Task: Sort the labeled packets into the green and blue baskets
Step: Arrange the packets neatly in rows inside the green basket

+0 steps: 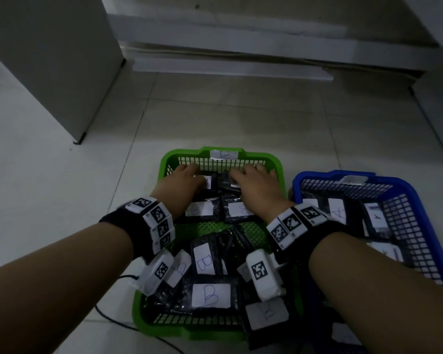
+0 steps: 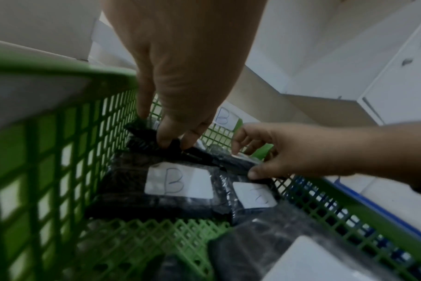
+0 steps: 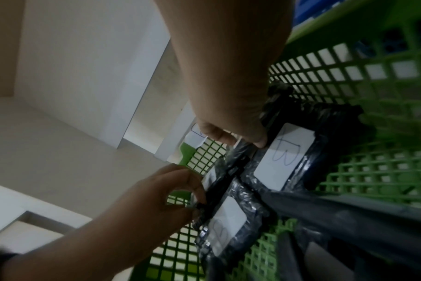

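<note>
The green basket point(image 1: 164, 159) sits on the floor with a B tag on its far wall, and several black packets labelled B point(image 1: 210, 295) lie in it. Next to it on the right, the blue basket point(image 1: 330, 175) holds packets labelled A point(image 1: 338, 213). Both hands reach to the far end of the green basket. My left hand point(image 2: 173, 140) pinches the edge of a black packet point(image 2: 147, 131) standing there. My right hand point(image 2: 245, 159) grips the other end between thumb and fingers; whether it is the same packet is unclear. Two flat B packets point(image 2: 178, 180) lie just below.
A white cabinet point(image 1: 49, 60) stands on the tiled floor at the back left. White ledges point(image 1: 228, 67) run along the back wall. A black cable point(image 1: 113, 315) trails on the floor by the green basket's near left corner.
</note>
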Demonstrator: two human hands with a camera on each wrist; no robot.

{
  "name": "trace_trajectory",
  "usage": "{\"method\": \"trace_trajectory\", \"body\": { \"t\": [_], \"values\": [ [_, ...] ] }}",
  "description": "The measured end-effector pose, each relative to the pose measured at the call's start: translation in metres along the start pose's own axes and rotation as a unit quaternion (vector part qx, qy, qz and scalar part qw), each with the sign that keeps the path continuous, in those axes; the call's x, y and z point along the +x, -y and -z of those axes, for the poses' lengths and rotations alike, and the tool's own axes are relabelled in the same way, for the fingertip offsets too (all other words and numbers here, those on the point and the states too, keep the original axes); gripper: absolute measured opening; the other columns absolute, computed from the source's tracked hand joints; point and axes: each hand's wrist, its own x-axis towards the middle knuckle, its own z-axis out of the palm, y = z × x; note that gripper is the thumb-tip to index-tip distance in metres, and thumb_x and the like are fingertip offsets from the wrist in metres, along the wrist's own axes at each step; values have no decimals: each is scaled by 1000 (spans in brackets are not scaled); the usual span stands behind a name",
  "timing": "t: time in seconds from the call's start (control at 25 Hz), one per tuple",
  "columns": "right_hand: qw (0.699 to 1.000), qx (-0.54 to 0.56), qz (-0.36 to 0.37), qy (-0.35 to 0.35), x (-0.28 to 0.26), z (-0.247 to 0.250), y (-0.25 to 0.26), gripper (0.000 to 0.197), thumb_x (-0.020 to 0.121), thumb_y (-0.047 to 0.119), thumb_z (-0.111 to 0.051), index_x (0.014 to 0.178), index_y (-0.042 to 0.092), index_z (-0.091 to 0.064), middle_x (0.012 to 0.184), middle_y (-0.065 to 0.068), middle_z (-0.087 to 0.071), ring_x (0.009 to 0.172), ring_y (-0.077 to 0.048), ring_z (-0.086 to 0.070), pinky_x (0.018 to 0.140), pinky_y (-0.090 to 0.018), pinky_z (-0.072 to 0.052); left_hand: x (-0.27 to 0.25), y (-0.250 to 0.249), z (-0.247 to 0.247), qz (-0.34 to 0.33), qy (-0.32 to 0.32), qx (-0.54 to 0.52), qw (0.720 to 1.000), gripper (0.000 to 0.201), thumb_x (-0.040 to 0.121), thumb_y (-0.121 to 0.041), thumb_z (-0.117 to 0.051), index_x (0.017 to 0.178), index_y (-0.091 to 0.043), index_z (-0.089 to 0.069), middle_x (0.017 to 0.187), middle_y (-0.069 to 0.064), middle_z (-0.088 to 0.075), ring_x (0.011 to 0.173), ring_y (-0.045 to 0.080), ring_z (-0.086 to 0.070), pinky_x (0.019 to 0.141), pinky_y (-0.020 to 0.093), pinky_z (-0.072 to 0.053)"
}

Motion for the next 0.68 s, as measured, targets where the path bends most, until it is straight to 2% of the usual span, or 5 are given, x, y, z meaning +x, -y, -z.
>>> {"method": "trace_trajectory", "body": {
  "t": [0.24, 0.36, 0.48, 0.56, 0.68],
  "values": [
    [997, 70, 16, -25, -3, -6, -9, 35, 77, 3, -64, 108, 18, -60, 116, -6, -54, 113, -28, -44, 88, -38, -39, -1, 2, 3, -35, 39, -5, 999, 33, 86, -5, -54, 116, -16, -62, 126, 10, -42, 107, 31, -47, 93, 40, -45],
    [981, 186, 9, -59, -23, -1, -3, 14, 82, 10, -66, 95, 10, -71, 99, -7, -55, 97, -22, -50, 76, -26, -36, -14, -6, 11, -68, 77, -114, 988, 22, 87, -20, -61, 107, -22, -69, 114, 3, -58, 103, 22, -54, 93, 32, -43],
    [975, 206, -30, 81, -49, 2, 8, 27, 78, 31, -74, 86, 7, -66, 84, -4, -63, 80, -18, -58, 60, -24, -39, -29, -24, 16, -21, 222, -224, 949, 29, 80, -39, -70, 105, -24, -68, 100, -8, -68, 94, 9, -60, 85, 21, -43],
    [975, 126, -37, 180, -60, -2, 14, 33, 75, 35, -75, 80, 7, -58, 77, -5, -59, 77, -21, -56, 53, -25, -39, -32, -30, 12, -16, 255, -206, 945, 35, 74, -38, -75, 104, -21, -67, 91, -8, -68, 91, 8, -61, 83, 21, -42],
    [970, 119, -58, 204, -65, -4, 15, 28, 82, 27, -68, 74, 10, -47, 68, -2, -47, 73, -21, -51, 44, -20, -31, -35, -28, 14, -5, 271, -210, 939, 28, 72, -37, -77, 92, -22, -65, 80, -11, -66, 85, 10, -62, 84, 25, -47]
  ]
}}
